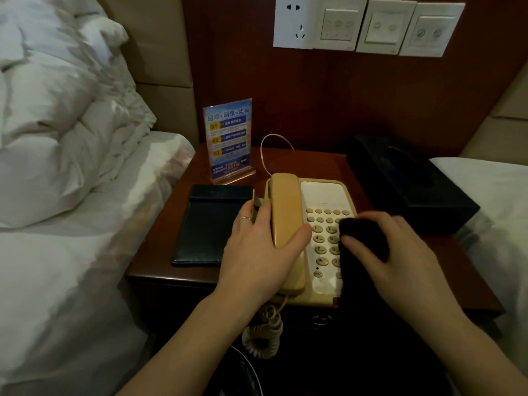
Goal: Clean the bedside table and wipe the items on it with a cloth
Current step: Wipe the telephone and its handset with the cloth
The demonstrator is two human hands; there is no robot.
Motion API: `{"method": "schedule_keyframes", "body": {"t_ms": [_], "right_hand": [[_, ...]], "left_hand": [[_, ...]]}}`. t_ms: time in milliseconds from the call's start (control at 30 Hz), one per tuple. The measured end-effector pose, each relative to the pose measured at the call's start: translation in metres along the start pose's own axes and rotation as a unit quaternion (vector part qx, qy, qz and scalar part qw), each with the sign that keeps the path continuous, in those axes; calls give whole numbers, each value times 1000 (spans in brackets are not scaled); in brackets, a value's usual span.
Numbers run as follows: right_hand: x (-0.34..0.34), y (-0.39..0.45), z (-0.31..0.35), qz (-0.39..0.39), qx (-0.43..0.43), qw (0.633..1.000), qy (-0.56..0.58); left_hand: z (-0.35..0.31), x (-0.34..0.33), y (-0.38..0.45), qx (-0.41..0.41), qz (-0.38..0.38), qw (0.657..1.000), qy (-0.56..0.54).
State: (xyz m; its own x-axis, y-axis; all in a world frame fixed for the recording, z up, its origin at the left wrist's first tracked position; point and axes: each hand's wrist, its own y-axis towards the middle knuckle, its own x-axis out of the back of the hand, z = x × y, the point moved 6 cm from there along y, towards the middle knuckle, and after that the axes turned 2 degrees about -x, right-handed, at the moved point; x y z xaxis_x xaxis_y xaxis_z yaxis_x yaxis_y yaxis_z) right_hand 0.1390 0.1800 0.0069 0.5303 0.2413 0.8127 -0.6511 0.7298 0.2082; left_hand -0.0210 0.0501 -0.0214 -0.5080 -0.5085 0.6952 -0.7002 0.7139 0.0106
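Note:
A beige telephone (320,195) sits at the middle of the dark wooden bedside table (297,160). My left hand (257,247) grips its handset (285,212), which lies in the cradle. My right hand (400,247) holds a dark cloth (363,238) down on the right side of the keypad (323,230). A black leather folder (205,224) lies flat to the left of the phone. Behind it stands a blue acrylic sign (228,141). A black tissue box (405,178) sits at the right.
White bedding (71,138) presses against the table's left side and another bed (491,190) lies at the right. The phone's coiled cord (265,330) hangs over the front edge. Wall sockets and switches (365,24) sit above.

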Motion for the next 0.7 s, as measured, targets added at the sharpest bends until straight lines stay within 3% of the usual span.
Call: {"method": "schedule_keyframes", "body": {"t_ms": [133,400,700], "right_hand": [[-3,29,1,-52,-10,999,-7],[2,-27,-6,66,-4,998,1],[-2,25,2,-30,-18,999,0]], "left_hand": [[0,0,-2,3,-1,1000,-2],[-1,-1,1,0,-6,1000,1],[0,0,-2,-4,-5,1000,-6]]}}
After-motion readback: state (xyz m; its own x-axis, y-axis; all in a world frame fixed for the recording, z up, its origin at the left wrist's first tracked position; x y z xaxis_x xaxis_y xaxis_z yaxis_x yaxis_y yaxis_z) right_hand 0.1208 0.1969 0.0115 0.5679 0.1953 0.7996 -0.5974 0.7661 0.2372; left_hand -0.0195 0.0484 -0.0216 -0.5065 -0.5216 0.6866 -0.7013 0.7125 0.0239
